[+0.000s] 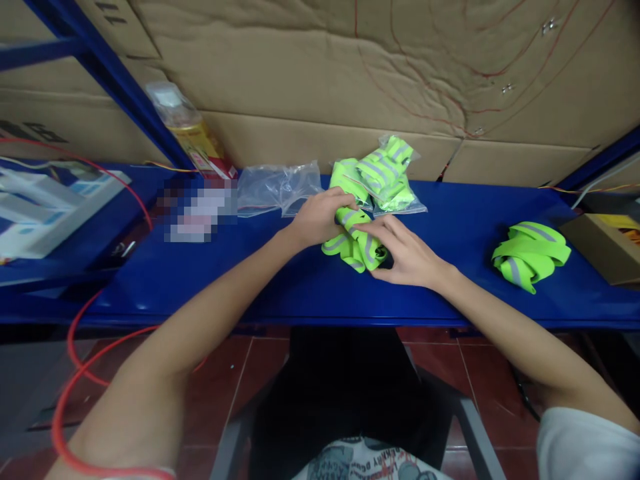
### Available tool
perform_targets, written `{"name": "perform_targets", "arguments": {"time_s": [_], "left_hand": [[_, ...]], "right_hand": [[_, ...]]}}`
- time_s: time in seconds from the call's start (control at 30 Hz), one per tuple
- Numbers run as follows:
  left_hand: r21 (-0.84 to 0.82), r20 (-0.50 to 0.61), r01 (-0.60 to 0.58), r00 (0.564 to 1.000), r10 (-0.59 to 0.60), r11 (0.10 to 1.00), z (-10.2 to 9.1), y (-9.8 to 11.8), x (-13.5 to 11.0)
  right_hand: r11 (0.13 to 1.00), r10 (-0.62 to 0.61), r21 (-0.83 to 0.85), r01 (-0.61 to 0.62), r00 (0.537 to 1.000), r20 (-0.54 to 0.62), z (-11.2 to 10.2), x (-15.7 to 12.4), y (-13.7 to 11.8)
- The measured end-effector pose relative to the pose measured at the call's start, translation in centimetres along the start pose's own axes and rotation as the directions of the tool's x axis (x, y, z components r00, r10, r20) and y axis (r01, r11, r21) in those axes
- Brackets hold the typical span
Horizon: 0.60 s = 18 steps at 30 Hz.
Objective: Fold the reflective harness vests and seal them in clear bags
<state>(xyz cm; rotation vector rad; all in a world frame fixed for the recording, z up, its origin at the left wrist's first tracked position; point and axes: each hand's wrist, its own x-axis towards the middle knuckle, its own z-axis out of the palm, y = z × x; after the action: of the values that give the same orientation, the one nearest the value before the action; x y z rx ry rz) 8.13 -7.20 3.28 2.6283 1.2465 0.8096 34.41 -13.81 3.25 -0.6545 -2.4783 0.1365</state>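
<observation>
My left hand (324, 215) and my right hand (407, 252) are both closed on a neon-yellow reflective strap (354, 248) with grey stripes, bunched in folds at the middle of the blue table. The left fingers grip its upper left part, while the right thumb and fingers pinch its right end. Just behind it lie clear bags (385, 172) packed with more neon-yellow striped material. Flat, clear plastic bags (280, 187) rest behind my left hand. A second loose bundle of reflective strap (531, 255) sits to the right, apart from both hands.
A bottle (193, 133) with a yellow and red label stands at the back left, near a pixelated patch. Left of the blue table (450, 293) are white parts (55, 207) and a red hose (75, 333). An open cardboard box (597, 247) is at the right; cardboard lines the back.
</observation>
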Motion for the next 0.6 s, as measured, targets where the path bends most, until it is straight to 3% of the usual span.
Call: {"name": "perform_targets", "arguments": {"time_s": [0.1,0.27,0.43,0.53,0.6], "left_hand": [[0.015,-0.007,0.012,1.0,-0.012,1.0,0.3,-0.1,0.0],[0.045,-0.013,0.041,0.999,-0.04,0.998,0.4,-0.3,0.1],[-0.02,-0.041,0.078,0.996,-0.078,0.997,0.5,0.3,0.2],[-0.206,-0.024,0.162,0.985,-0.17,0.965,0.6,0.5,0.4],[-0.388,0.068,0.259,0.965,-0.253,0.884,0.3,0.4,0.5]], "right_hand": [[0.988,0.097,0.131,-0.084,0.991,-0.095,0.2,0.2,0.5],[0.946,0.316,0.126,-0.298,0.933,-0.169,1.1,-0.1,1.6],[0.969,0.247,0.068,-0.239,0.957,-0.155,1.3,-0.5,1.8],[0.98,0.191,-0.022,-0.196,0.971,-0.143,1.5,-0.8,1.8],[0.981,0.165,-0.082,-0.174,0.981,-0.105,1.6,-1.0,1.7]]}}
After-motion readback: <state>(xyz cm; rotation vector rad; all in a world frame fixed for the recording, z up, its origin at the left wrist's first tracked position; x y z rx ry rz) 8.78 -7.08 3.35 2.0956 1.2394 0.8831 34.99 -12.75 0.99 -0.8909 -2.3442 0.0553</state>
